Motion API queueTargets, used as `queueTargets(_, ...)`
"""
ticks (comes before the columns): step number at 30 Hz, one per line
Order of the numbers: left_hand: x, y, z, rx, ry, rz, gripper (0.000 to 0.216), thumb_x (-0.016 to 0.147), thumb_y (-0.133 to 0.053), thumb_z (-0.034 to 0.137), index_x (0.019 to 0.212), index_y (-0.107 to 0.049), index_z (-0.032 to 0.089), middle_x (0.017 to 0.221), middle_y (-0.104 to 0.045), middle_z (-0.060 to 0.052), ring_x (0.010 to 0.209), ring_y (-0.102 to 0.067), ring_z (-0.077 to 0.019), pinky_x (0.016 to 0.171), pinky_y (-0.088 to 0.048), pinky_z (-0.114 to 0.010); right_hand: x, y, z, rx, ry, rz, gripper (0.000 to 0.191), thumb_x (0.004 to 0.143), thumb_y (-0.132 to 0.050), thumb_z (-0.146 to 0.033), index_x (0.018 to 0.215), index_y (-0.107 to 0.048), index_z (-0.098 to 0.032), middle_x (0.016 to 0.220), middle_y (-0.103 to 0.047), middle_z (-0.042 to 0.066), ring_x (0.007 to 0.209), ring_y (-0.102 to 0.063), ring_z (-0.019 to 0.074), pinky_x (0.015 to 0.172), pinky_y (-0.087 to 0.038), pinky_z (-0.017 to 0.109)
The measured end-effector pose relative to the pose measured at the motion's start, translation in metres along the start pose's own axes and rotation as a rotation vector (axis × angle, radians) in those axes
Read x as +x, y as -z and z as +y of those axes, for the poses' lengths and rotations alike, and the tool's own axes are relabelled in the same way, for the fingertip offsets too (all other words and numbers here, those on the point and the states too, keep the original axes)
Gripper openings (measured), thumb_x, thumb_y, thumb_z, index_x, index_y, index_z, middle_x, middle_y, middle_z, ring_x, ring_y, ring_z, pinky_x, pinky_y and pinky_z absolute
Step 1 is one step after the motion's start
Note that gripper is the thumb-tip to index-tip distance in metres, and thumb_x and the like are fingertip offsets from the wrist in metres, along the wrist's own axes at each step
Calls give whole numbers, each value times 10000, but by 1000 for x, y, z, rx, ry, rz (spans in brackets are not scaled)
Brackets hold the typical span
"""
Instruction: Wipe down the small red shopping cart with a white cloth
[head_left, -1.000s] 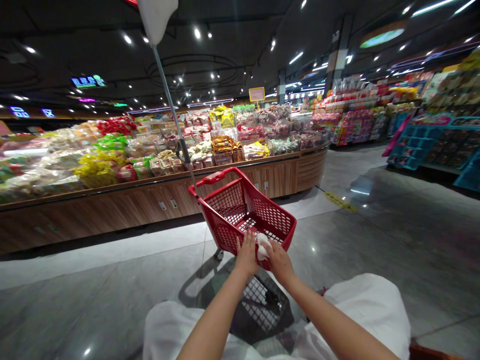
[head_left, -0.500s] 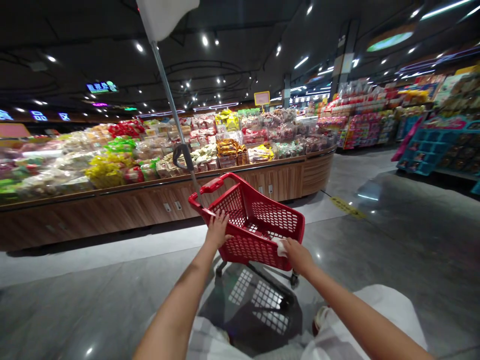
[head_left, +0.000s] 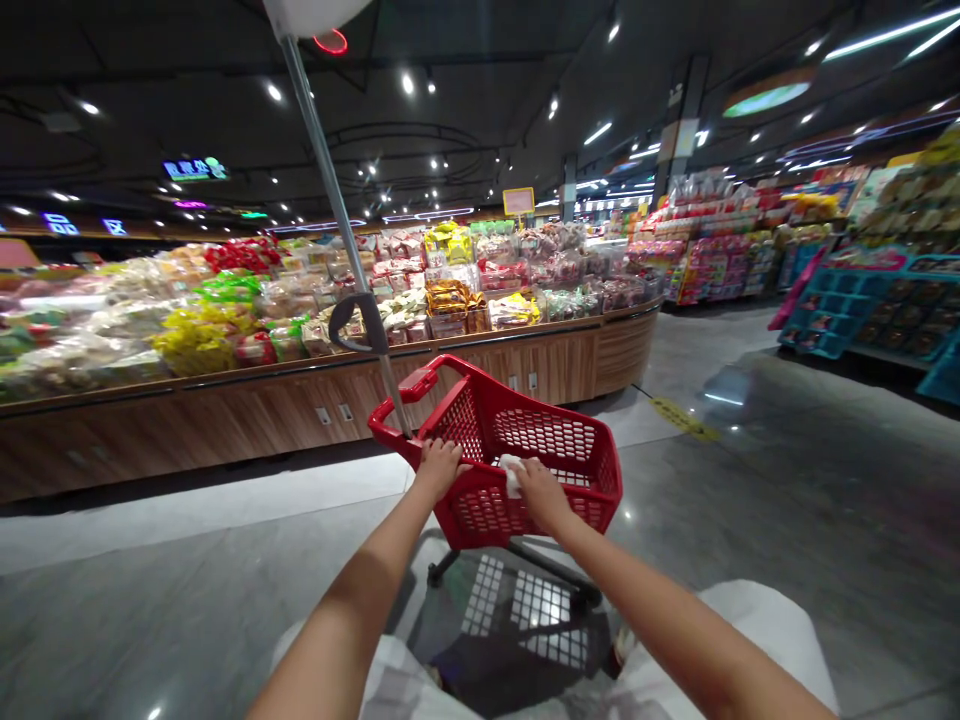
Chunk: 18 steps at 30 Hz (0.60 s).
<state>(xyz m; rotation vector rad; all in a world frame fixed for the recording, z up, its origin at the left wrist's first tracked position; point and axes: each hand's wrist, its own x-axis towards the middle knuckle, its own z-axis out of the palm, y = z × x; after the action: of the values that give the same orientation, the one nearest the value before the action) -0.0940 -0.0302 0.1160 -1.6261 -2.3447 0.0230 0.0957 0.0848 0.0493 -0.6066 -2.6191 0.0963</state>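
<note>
The right hand point(head_left: 541, 492) is covering part of the white wad point(head_left: 512, 476). The view's top edge is cutting off the white pole head point(head_left: 311, 14), and the leftmost packages point(head_left: 71, 345) are showing blurred.

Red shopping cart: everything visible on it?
The red shopping cart looks plastic: a basket with lattice walls, a looped red handle at the picture's left, and a dark undercarriage. It stands upright on the grey floor, before a wood-panelled counter. The left hand lies on the near rim; the right hand holds a white wad against it. Whether the pole touches the cart is unclear.
</note>
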Motion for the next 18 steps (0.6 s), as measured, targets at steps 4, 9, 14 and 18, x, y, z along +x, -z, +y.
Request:
queueTargets(4,-9,5,1,-10,7,3,243,864,-540,404,997,-609,213,1064,-629,-87,1064,-499,-275,980,-281,-433,26,-4,-39,10,17,-15,395,897,-408,-122,1279,-486,-183,1134,-583,119,1009,-525,228,882,-423,348)
queueTargets(9,-19,8,4,-18,2,5,194,877,-524,362,977,-604,216,1071,-632,-67,1056,-500,-258,972,-284,-418,-16,13,5,-82,-55,-137,313,906,-391,-134,1174,-543,-190,1036,-585,115,907,-545,226,729,-436,307)
queueTargets(14,-18,7,13,-29,20,32,219,871,-527,383,983,-609,214,1075,-634,-76,1068,-494,-263,990,-265,-424,-81,31,82,-102,-171,-156,296,891,-480,-223,1177,-549,-197,1056,-580,101,979,-533,240,786,-413,306)
queueTargets(18,-13,4,25,-39,41,46,234,861,-542,384,1001,-612,210,1079,-633,-83,1079,-484,-273,997,-259,-433,-76,31,82,-103,-186,-126,331,876,-484,-189,1201,-538,-166,1106,-576,116,1019,-518,238,857,-397,321)
